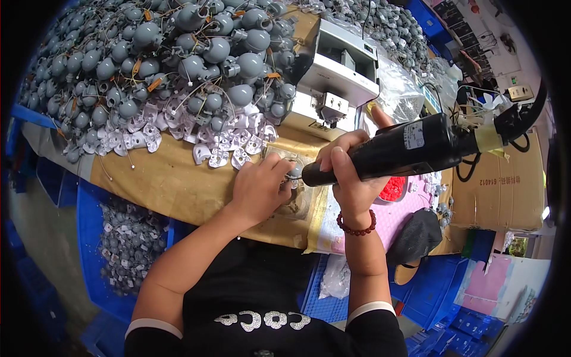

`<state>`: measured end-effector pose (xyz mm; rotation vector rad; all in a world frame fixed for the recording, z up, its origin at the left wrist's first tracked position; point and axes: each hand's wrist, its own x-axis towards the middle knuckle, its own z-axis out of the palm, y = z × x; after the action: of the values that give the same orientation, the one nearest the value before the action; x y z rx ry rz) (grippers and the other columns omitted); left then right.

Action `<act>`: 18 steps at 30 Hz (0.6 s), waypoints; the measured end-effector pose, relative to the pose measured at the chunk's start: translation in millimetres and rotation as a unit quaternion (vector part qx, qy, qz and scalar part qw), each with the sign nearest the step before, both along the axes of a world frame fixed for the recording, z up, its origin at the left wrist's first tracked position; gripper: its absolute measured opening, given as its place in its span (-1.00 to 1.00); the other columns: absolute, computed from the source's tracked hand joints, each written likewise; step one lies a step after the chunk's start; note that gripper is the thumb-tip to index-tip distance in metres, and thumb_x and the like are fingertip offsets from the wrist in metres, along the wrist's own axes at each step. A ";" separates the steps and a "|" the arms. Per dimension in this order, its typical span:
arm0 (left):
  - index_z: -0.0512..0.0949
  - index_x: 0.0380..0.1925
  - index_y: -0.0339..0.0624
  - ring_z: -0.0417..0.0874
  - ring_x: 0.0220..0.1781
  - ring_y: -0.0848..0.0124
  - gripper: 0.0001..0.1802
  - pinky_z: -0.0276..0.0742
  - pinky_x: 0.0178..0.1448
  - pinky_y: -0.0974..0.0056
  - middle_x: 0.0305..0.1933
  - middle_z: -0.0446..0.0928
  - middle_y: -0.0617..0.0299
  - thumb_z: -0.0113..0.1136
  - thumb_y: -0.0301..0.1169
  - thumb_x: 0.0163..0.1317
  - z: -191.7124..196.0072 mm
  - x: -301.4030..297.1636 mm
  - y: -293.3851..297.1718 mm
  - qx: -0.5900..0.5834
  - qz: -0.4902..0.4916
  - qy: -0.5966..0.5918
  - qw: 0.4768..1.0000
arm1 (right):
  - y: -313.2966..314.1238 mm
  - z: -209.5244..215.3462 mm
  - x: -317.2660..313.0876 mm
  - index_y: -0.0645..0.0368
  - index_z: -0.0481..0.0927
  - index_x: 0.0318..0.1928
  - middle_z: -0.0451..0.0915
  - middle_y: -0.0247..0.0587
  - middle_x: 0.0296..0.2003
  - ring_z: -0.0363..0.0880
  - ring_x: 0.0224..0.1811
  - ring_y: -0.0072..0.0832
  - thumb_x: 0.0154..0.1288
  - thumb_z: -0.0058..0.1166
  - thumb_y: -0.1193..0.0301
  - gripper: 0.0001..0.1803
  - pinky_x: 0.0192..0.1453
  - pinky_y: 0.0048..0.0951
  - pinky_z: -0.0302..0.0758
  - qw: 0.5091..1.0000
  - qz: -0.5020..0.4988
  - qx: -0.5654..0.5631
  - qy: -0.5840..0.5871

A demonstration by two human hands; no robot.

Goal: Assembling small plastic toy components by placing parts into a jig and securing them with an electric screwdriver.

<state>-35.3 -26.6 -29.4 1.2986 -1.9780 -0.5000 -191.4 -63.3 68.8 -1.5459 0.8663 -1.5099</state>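
My right hand (351, 169) is wrapped round a black electric screwdriver (404, 147), its cable running off to the right. The tool lies tilted, its front end close to a small grey ball-shaped part (295, 170) on the bench. My left hand (262, 184) pinches that part from the left, fingertips pressed on it. The screwdriver's tip and most of the part are hidden by the tool and my fingers. Under the part is a flat, worn work pad (303, 205). White plastic brackets (229, 143) lie just beyond my left hand.
A big heap of grey ball-shaped parts with wires (148, 65) covers the back left. A white machine (342, 65) stands behind my hands. Red small pieces (392, 189) fill a tray at the right, near a black cap (417, 235) and a cardboard box (496, 184). A blue bin (89, 250) stands lower left.
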 end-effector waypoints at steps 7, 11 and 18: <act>0.53 -0.05 0.02 0.63 -0.21 0.18 -0.56 0.38 -0.24 0.05 -0.22 0.51 0.26 0.41 -0.39 0.02 1.4 0.7 -0.4 0.002 -0.003 0.005 1.000 | 2.0 -10.4 1.4 0.37 0.09 0.43 0.58 -0.31 -0.44 0.52 -0.44 -0.64 0.15 0.21 0.77 -0.13 -0.30 -0.60 0.47 1.000 -0.002 -0.013 -0.014; 0.52 -0.05 0.02 0.63 -0.21 0.19 -0.55 0.37 -0.24 0.05 -0.22 0.51 0.27 0.41 -0.39 0.01 2.1 0.3 -0.2 0.001 -0.004 0.003 1.000 | 2.7 -10.2 -0.7 0.37 0.09 0.44 0.58 -0.30 -0.43 0.52 -0.44 -0.64 0.15 0.22 0.77 -0.13 -0.30 -0.60 0.47 1.000 0.014 -0.016 -0.015; 0.52 -0.06 0.01 0.63 -0.20 0.18 -0.56 0.38 -0.22 0.05 -0.21 0.51 0.26 0.42 -0.38 0.01 2.6 1.2 -1.4 0.013 -0.011 0.000 1.000 | 5.2 -12.3 -4.7 0.22 0.10 0.41 0.51 -0.25 -0.43 0.54 -0.45 -0.51 0.23 0.16 0.70 -0.21 -0.24 -0.40 0.56 0.999 0.048 -0.003 0.012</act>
<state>-34.1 -28.0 -26.8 1.2939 -1.9943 -0.5369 -196.1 -58.0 56.5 -1.5899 0.7899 -1.4283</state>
